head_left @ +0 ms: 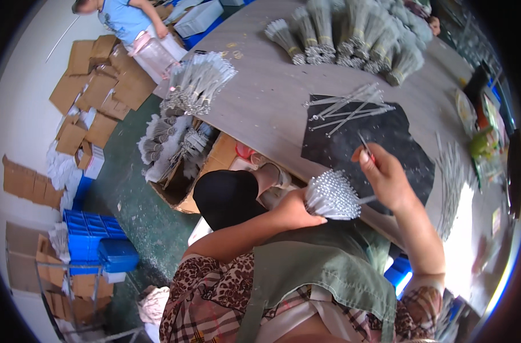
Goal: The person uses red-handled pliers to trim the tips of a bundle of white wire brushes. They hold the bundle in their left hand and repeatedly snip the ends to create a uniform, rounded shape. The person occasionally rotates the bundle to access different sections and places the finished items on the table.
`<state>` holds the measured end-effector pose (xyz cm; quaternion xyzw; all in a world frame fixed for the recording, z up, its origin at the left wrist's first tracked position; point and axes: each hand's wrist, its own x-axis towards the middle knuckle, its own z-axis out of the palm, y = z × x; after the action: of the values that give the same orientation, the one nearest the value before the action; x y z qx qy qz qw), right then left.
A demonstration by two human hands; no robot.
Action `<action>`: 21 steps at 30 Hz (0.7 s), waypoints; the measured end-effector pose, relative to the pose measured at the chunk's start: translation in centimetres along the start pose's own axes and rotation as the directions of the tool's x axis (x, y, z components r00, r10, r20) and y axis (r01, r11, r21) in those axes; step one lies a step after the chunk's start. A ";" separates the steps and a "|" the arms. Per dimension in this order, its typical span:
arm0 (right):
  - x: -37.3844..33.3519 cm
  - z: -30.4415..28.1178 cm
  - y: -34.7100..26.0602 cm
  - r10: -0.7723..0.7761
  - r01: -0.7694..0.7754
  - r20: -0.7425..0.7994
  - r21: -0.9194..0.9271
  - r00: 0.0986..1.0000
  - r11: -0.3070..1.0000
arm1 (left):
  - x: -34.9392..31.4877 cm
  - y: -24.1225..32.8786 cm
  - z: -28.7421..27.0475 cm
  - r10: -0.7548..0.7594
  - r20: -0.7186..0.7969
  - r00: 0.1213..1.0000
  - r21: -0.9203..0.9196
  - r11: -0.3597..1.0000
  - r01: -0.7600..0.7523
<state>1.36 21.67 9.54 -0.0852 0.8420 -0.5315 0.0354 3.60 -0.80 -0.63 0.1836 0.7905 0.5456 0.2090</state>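
My left hand (pixel 297 210) is wrapped around a thick bundle of thin wire brushes (pixel 333 195), held at the table's near edge. Their shiny rounded ends face up and to the right. My right hand (pixel 384 176) is raised over the dark mat, closed on a small pointed metal tool (pixel 365 146) with some red near the fingers; its exact kind is hard to make out. Beyond it, several loose wire brushes (pixel 352 107) lie crossed on the black mat (pixel 329 142). White specks dot the mat.
Banded brush bundles (pixel 357 34) stand at the table's far side, with another pile (pixel 197 83) at its left corner. A cardboard box (pixel 206 171) of brushes sits below. Long wires (pixel 449 183) lie to the right. A person (pixel 132 28) stands far left near cartons (pixel 100 86).
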 end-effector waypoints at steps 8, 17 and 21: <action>-0.4 2.6 0.1 -0.090 0.087 -0.057 -0.062 0.994 0.994 | 0.4 1.6 0.4 0.000 0.080 0.997 -0.039 0.999 0.003; -0.8 4.1 0.7 -0.084 0.085 0.028 -0.036 0.996 0.996 | -0.2 1.6 -0.2 0.042 0.065 0.997 -0.119 0.992 -0.034; -0.7 4.8 0.6 -0.143 0.143 0.012 -0.061 0.990 0.988 | -0.6 1.1 -0.4 0.047 0.072 0.996 -0.130 0.991 -0.038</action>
<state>2.74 17.77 6.94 -0.1483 0.8496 -0.5061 -0.0024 4.00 -1.03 0.57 0.2070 0.7413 0.5923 0.2382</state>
